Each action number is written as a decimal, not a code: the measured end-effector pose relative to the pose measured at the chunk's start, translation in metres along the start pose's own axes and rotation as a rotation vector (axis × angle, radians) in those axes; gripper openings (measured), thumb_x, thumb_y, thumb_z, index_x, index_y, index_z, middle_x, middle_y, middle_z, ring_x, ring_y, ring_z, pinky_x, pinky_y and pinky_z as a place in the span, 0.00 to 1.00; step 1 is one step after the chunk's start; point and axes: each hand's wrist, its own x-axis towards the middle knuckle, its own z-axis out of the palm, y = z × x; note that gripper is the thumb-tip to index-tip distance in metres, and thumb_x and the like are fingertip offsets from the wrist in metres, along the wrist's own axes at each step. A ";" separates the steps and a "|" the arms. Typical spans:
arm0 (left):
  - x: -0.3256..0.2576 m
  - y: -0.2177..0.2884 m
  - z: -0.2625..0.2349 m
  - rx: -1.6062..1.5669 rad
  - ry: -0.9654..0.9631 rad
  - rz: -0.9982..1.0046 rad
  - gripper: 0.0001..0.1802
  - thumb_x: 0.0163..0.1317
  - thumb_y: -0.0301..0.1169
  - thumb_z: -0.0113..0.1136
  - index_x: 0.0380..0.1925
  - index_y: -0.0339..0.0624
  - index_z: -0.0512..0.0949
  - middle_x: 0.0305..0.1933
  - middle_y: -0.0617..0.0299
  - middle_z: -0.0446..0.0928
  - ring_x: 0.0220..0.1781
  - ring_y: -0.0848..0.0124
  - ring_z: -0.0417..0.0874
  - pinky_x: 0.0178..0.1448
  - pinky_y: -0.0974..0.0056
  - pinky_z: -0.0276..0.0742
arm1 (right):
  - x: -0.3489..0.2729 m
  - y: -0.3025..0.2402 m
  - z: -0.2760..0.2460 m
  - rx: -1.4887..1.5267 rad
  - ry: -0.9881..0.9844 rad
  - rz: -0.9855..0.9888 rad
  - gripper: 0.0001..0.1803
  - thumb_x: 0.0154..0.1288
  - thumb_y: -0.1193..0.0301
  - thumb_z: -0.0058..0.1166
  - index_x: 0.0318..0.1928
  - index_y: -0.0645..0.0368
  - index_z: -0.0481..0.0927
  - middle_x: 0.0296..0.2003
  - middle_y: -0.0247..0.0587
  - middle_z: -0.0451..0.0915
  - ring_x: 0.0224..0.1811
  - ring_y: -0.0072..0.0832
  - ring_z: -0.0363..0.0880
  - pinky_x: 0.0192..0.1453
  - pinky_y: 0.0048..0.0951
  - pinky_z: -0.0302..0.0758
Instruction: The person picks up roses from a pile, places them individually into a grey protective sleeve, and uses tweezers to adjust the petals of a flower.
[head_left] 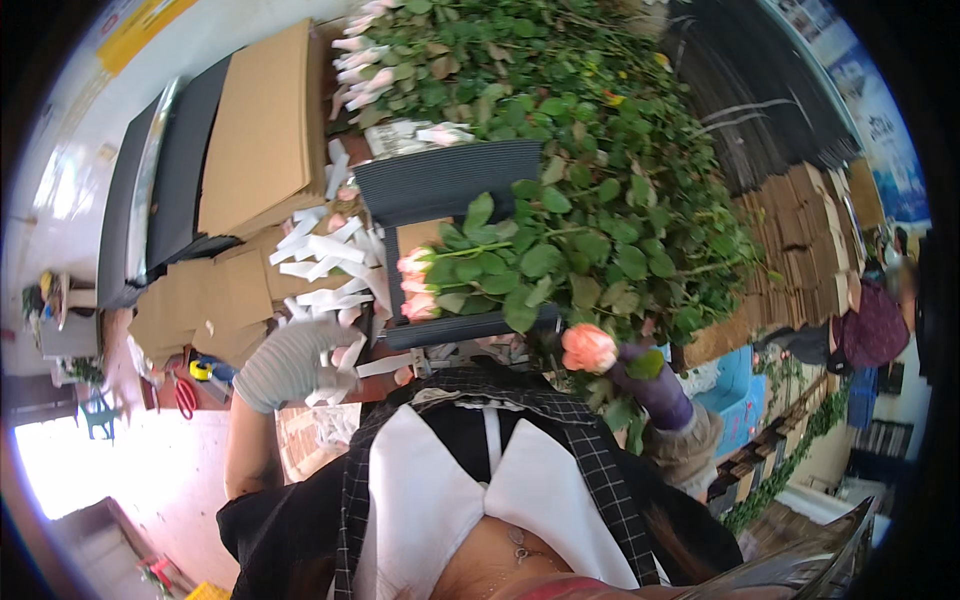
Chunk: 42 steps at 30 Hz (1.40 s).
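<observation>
Most of the upper frame, from eleven round to two o'clock, is taken by a great heap of leafy rose stems (590,130) lying unsorted, with pale pink buds poking out at its eleven o'clock edge. That heap looks like the work left to do, and it is by far the larger share.

Next in size, at ten o'clock, lie flat cardboard sheets (262,125), and below them, toward nine o'clock, a looser stack of smaller pieces. Between the sheets and the middle a scatter of white paper strips (325,255) is spread over the bench.

Just above the centre stands a dark corrugated tray (445,180) with a small bunch of pink roses (415,285) laid in it, heads pointing to nine o'clock and leaves trailing toward three. Only about three blooms show there, so I judge the bundle as barely begun.

At four o'clock from the centre the right hand (655,385), in a purple glove, is closed around the stem of a single peach-pink rose (588,347), its head held up just below the tray. At eight o'clock the left hand (300,360), in a grey knitted glove, rests among the white strips and seems to grasp several, though the fingers are hard to make out.
</observation>
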 end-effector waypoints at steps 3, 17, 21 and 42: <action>0.027 0.013 -0.009 -0.340 0.291 -0.015 0.21 0.51 0.35 0.65 0.44 0.37 0.79 0.42 0.49 0.80 0.46 0.54 0.80 0.52 0.58 0.74 | -0.005 0.106 -0.026 -0.254 0.217 -0.110 0.14 0.64 0.68 0.55 0.48 0.61 0.79 0.36 0.35 0.82 0.34 0.26 0.78 0.38 0.26 0.74; 0.131 -0.015 0.055 0.034 0.474 0.545 0.17 0.51 0.40 0.65 0.41 0.47 0.80 0.53 0.57 0.75 0.57 0.53 0.73 0.59 0.51 0.68 | 0.085 -0.167 -0.060 -0.435 -0.228 -0.473 0.11 0.60 0.75 0.60 0.42 0.66 0.81 0.36 0.48 0.82 0.37 0.32 0.82 0.40 0.30 0.77; 0.137 -0.024 0.062 0.034 0.527 0.579 0.15 0.50 0.38 0.64 0.38 0.49 0.81 0.52 0.58 0.76 0.55 0.56 0.76 0.53 0.53 0.74 | 0.240 -0.242 -0.005 -0.757 -0.137 -0.952 0.09 0.63 0.76 0.54 0.44 0.63 0.79 0.35 0.42 0.80 0.38 0.32 0.78 0.45 0.30 0.74; 0.149 -0.050 0.089 -0.087 0.360 0.303 0.17 0.55 0.42 0.59 0.46 0.58 0.80 0.50 0.65 0.77 0.55 0.65 0.76 0.55 0.57 0.73 | 0.423 -0.263 -0.004 -0.254 -0.181 -1.277 0.23 0.47 0.85 0.60 0.45 0.52 0.77 0.52 0.43 0.75 0.54 0.35 0.75 0.61 0.38 0.71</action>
